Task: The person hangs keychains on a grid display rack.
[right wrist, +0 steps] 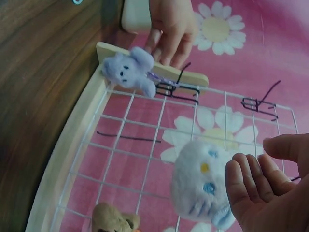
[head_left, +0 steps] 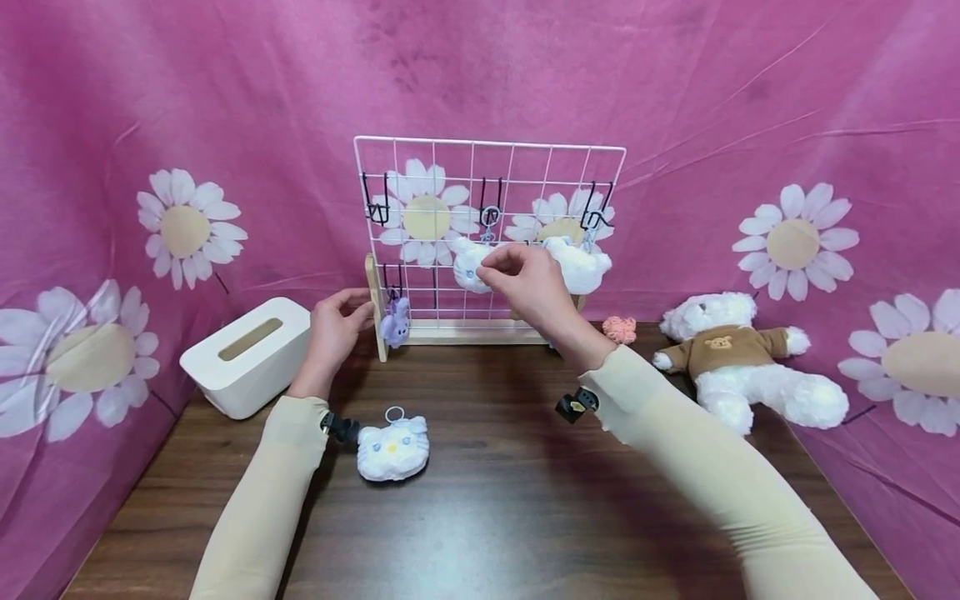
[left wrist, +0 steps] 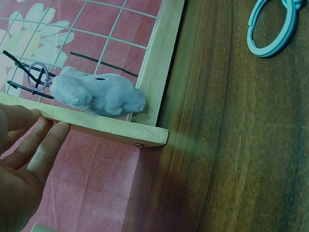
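My left hand [head_left: 337, 329] has its fingertips on the outer side of the wooden post [head_left: 377, 308] at the left end of a white wire grid rack [head_left: 491, 143]. A small purple plush keychain [head_left: 395, 323] hangs just inside that post. My right hand [head_left: 528, 279] is at a white cat-face plush [head_left: 467, 265], whose ring [head_left: 491, 217] is at the middle black hook. In the right wrist view the fingers are loosely bent beside the plush [right wrist: 198, 179], with nothing between thumb and fingers. Another white plush [head_left: 581, 267] hangs at the right hook, partly hidden by my hand.
A white cat-face plush with a ring [head_left: 393, 452] lies on the brown table near my left wrist. A white tissue box [head_left: 247, 358] stands left. At right are a pink crocheted piece [head_left: 619, 329] and a white teddy bear [head_left: 731, 358]. A brown plush [right wrist: 112, 217] hangs low on the grid.
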Available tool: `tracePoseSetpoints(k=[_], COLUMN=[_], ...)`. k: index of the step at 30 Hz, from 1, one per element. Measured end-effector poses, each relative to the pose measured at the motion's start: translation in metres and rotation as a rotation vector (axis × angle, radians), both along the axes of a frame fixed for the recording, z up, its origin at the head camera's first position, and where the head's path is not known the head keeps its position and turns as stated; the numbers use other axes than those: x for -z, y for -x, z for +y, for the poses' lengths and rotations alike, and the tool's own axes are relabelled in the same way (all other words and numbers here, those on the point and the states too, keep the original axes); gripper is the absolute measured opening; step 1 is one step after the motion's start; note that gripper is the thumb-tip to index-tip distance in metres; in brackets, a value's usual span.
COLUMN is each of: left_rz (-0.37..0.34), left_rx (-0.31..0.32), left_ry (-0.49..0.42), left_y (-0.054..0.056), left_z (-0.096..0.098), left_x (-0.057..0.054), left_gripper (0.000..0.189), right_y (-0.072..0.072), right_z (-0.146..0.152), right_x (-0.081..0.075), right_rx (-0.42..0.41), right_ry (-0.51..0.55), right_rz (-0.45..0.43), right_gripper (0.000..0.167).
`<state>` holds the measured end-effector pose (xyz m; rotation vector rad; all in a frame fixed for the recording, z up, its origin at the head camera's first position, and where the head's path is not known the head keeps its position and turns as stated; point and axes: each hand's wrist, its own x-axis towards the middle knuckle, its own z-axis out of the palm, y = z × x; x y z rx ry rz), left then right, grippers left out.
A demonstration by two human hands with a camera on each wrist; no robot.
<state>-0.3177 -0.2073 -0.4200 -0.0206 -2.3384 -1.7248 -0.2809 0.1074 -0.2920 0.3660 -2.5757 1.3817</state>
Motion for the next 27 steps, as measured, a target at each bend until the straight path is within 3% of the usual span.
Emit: tracePoseSetpoints(k=[13,27], left_rz=[0.003,0.011], left_rx=[-0.001,0.015], left_ry=[-0.005,0.001], left_y=[0.000,0.001], left_z=[0.000,-0.002], left_x=[0.000,0.000], left_gripper=[0.031,0.032], right_y=[-0.015,-0.027], right_z=[-0.027,-0.057], right_x=[0.022,0.063], right_rx=[-0.091,-0.246], right_ry=[-0.035,0.001], right_rz=[-0.025,-0.135], right_gripper=[0.017,0.020])
